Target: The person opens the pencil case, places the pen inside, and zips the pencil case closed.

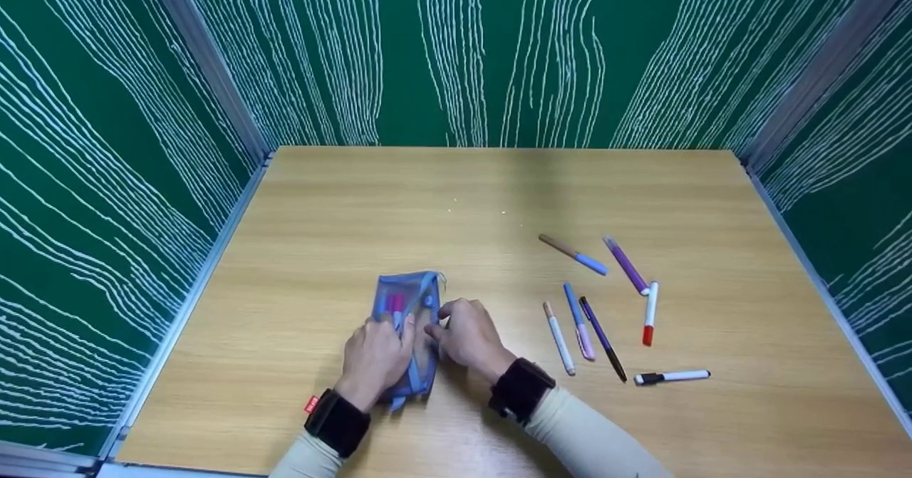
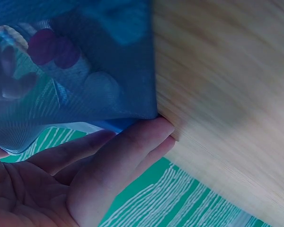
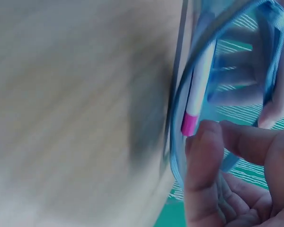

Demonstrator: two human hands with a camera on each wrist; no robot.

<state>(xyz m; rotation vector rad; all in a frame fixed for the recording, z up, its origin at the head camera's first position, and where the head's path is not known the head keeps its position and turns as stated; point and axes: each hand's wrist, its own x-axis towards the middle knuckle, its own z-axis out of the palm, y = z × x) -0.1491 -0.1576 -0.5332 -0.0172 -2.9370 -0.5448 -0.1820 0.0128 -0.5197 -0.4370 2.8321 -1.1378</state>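
Observation:
A blue mesh pencil case [image 1: 425,367] stands open at the left front of the table. My left hand [image 1: 377,357] grips it from the left, thumb over the near side; in the left wrist view its fingers [image 2: 128,146] lie along the case's lower corner. My right hand [image 1: 470,335] is at the right edge of the case, thumb and index finger pinching at its opening. Inside, a white marker with a pink end [image 3: 199,90] lies close to those fingertips in the right wrist view. Two pink marker ends [image 2: 52,48] show through the mesh in the left wrist view.
To the right lie several loose pens: a brown-and-blue one [image 1: 573,254], a purple one [image 1: 627,266], a red-capped marker [image 1: 651,314], a black-capped marker [image 1: 673,377] and a dark pen [image 1: 603,339] among them. Green panels [image 1: 399,58] with white lines enclose the table [image 1: 320,214].

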